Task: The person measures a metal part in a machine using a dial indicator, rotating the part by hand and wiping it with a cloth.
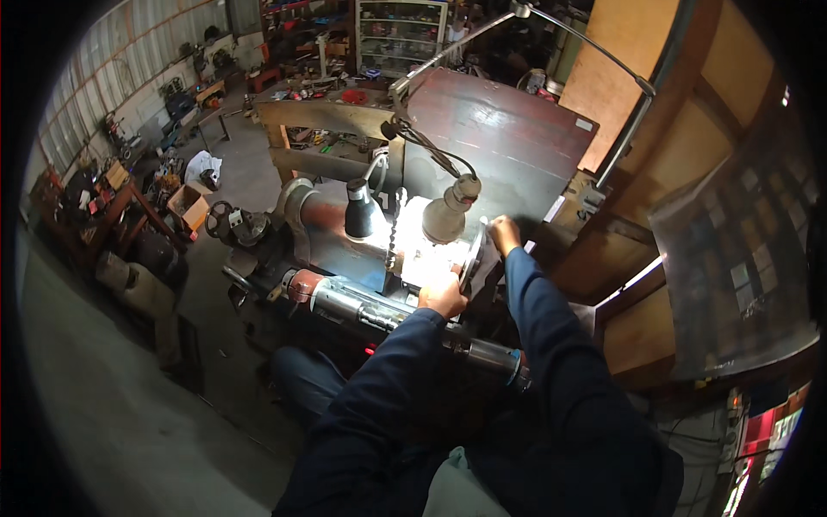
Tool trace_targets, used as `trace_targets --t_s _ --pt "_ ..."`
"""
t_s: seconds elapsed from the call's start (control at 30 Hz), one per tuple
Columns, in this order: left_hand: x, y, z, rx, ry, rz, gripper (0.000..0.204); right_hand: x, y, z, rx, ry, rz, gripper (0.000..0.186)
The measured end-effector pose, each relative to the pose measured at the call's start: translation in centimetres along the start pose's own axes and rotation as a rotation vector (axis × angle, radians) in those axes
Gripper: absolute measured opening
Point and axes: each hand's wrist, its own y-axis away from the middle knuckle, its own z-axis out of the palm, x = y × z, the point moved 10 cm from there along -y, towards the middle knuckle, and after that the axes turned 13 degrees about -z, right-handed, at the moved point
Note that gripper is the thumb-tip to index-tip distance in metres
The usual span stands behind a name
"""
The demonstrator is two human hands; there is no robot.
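Head shows left grip, right grip curled, holds and cardboard box contents unclear.

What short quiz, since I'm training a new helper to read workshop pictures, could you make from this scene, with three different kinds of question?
1. True or false: the right hand appears higher in the picture than the left hand.
2. How many lamp heads point down near the hands?
3. Where does the cardboard box show? A) Left of the lamp heads; B) between them; C) right of them.

Key:
1. True.
2. Two: a black one and a grey-beige one.
3. A.
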Motion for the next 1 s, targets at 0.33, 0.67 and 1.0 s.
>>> trace_targets --t_s 0.33,0.67,1.0 --pt "-0.3 0.5 -5.5 0.447 0.453 0.048 0.033 -3.2 8.2 -17.3 0.179 -0.666 0.212 0.038" --pt "1.6 1.3 -6.0 0.209 0.256 -0.024 0.035 -25.3 12.3 -14.2 -0.298 0.103 -0.866 0.03" --pt "2.7 1.1 -1.0 0.075 0.146 0.056 0.027 -4.4 3.3 -4.5 -0.091 -0.425 -0.272 0.038"
